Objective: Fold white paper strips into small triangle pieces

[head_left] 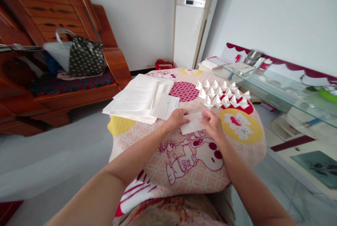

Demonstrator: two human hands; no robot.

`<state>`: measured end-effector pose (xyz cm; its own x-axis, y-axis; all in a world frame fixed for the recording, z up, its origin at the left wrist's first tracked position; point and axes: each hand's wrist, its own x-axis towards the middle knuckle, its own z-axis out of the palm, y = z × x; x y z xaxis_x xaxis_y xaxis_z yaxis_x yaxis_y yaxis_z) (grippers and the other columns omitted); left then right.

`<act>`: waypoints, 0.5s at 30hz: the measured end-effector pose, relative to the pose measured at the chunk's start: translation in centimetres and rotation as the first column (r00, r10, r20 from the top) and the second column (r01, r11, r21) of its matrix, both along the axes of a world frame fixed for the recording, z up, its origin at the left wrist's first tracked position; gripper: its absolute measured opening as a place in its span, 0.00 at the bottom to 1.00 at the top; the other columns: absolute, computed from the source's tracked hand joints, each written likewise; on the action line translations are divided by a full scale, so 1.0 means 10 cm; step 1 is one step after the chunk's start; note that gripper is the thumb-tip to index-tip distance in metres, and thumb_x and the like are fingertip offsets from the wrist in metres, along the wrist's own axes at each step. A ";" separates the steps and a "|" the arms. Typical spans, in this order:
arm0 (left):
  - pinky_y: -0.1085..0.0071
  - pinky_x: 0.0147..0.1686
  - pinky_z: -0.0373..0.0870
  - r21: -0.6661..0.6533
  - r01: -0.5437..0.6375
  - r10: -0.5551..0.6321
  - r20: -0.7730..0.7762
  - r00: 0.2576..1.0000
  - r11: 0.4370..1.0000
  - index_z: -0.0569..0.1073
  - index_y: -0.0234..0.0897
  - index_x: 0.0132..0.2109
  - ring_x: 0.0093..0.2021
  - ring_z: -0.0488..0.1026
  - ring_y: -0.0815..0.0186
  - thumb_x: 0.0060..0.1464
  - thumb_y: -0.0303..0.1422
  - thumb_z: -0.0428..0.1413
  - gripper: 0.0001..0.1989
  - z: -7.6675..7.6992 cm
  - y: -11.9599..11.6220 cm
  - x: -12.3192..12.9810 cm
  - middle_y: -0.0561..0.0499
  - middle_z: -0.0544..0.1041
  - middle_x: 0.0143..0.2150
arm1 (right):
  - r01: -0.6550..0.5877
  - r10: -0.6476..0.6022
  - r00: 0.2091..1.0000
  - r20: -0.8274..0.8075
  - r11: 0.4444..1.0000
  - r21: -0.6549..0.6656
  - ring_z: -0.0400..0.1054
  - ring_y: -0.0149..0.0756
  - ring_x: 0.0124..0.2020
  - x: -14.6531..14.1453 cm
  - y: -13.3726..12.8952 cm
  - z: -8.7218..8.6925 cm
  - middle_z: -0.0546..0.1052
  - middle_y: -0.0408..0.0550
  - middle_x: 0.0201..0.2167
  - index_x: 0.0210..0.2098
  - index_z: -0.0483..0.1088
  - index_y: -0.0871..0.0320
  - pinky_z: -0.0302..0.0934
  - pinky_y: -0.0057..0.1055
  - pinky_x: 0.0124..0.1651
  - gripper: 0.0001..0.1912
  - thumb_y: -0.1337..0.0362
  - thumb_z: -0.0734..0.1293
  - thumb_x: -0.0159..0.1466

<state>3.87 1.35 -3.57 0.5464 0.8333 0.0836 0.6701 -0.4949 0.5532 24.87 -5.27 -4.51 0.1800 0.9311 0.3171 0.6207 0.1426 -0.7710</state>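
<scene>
A small sheet of printed paper point(193, 123) lies between my hands over the patterned tablecloth point(163, 170). My left hand point(177, 118) pinches its left edge. At its right edge, my right hand point(212, 123) grips the paper between thumb and fingers. A stack of printed white sheets point(137, 96) rests on the table to the left, with smaller pieces of paper point(167, 106) at its right side close to my left hand. Folded white paper boats point(217, 100) stand in several rows beyond my right hand.
A glass-topped cabinet point(284, 85) runs along the right, bearing a pile of papers or books point(214, 61) and metal containers point(254, 57). On the left is a wooden bench point(116, 64) with bags point(85, 55). A tall white air conditioner point(189, 26) stands behind the table.
</scene>
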 end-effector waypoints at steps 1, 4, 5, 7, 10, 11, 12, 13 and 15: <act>0.67 0.43 0.72 -0.060 -0.020 0.025 0.069 0.997 0.998 0.79 0.35 0.39 0.39 0.76 0.61 0.54 0.33 0.61 0.07 0.02 0.00 -0.02 0.50 0.79 0.36 | 0.003 -0.004 0.998 -0.060 1.000 -0.006 0.76 0.50 0.46 0.01 0.01 0.00 0.82 0.59 0.47 0.51 0.77 0.60 0.70 0.45 0.51 0.25 0.59 0.71 0.54; 0.69 0.37 0.70 -0.216 -0.073 0.143 0.331 0.933 0.974 0.76 0.33 0.35 0.35 0.74 0.64 0.54 0.35 0.59 0.08 0.05 -0.02 -0.06 0.52 0.77 0.32 | 0.039 -0.055 0.968 -0.243 0.997 -0.070 0.77 0.50 0.43 0.00 0.02 0.02 0.82 0.58 0.45 0.56 0.74 0.62 0.72 0.44 0.47 0.33 0.53 0.73 0.53; 0.70 0.36 0.69 -0.275 -0.070 0.185 0.422 0.887 0.959 0.76 0.33 0.36 0.35 0.73 0.64 0.55 0.35 0.58 0.09 0.05 -0.04 -0.07 0.51 0.77 0.32 | 0.035 -0.065 0.952 -0.300 0.994 -0.103 0.77 0.49 0.41 -0.01 0.01 0.04 0.82 0.58 0.43 0.57 0.73 0.62 0.72 0.43 0.44 0.36 0.52 0.73 0.52; 0.71 0.34 0.69 -0.394 -0.011 0.250 0.561 0.789 0.919 0.75 0.31 0.39 0.34 0.73 0.66 0.55 0.35 0.58 0.10 0.04 -0.07 -0.07 0.50 0.77 0.34 | -0.035 -0.038 0.910 -0.412 0.985 -0.168 0.77 0.47 0.37 -0.04 -0.01 0.08 0.82 0.56 0.41 0.60 0.71 0.63 0.72 0.40 0.38 0.39 0.52 0.73 0.52; 0.71 0.34 0.69 -0.509 0.113 0.275 0.623 0.732 0.853 0.74 0.30 0.40 0.34 0.73 0.66 0.52 0.33 0.61 0.10 0.03 -0.13 -0.05 0.47 0.79 0.37 | -0.185 0.042 0.839 -0.543 0.960 -0.212 0.76 0.45 0.35 -0.09 -0.05 0.13 0.83 0.54 0.40 0.60 0.70 0.61 0.71 0.37 0.34 0.38 0.54 0.73 0.51; 0.71 0.34 0.69 -0.532 0.154 0.259 0.620 0.740 0.833 0.74 0.30 0.41 0.35 0.74 0.65 0.51 0.32 0.62 0.11 0.04 -0.15 -0.04 0.46 0.79 0.38 | -0.194 0.040 0.821 -0.570 0.958 -0.213 0.76 0.45 0.34 -0.10 -0.06 0.14 0.83 0.54 0.40 0.60 0.70 0.61 0.71 0.37 0.34 0.38 0.56 0.73 0.51; 0.70 0.35 0.69 -0.549 0.197 0.236 0.618 0.750 0.812 0.74 0.30 0.41 0.35 0.74 0.65 0.50 0.32 0.63 0.12 0.05 -0.17 -0.03 0.46 0.79 0.38 | -0.178 0.022 0.807 -0.590 0.962 -0.207 0.76 0.45 0.33 -0.09 -0.06 0.14 0.83 0.53 0.38 0.61 0.70 0.61 0.71 0.37 0.33 0.39 0.57 0.73 0.50; 0.70 0.35 0.69 -0.561 0.239 0.210 0.619 0.757 0.792 0.74 0.30 0.41 0.36 0.75 0.65 0.50 0.32 0.64 0.13 0.06 -0.19 -0.02 0.45 0.80 0.39 | -0.147 -0.001 0.796 -0.606 0.970 -0.195 0.76 0.45 0.33 -0.08 -0.06 0.14 0.83 0.52 0.37 0.62 0.69 0.61 0.70 0.37 0.33 0.41 0.58 0.74 0.49; 0.71 0.34 0.69 -0.575 0.303 0.184 0.638 0.748 0.760 0.75 0.30 0.45 0.36 0.75 0.65 0.51 0.34 0.65 0.16 0.08 -0.22 -0.02 0.45 0.80 0.39 | -0.098 -0.029 0.774 -0.632 0.981 -0.165 0.76 0.44 0.33 -0.05 -0.06 0.13 0.83 0.50 0.35 0.65 0.67 0.60 0.70 0.37 0.35 0.45 0.60 0.75 0.48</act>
<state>3.67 -0.81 -2.74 0.6120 0.7860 -0.0875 0.0243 0.0918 0.9955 24.40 -5.82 -3.19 0.2461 0.9689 -0.0270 -0.0153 -0.0240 -0.9996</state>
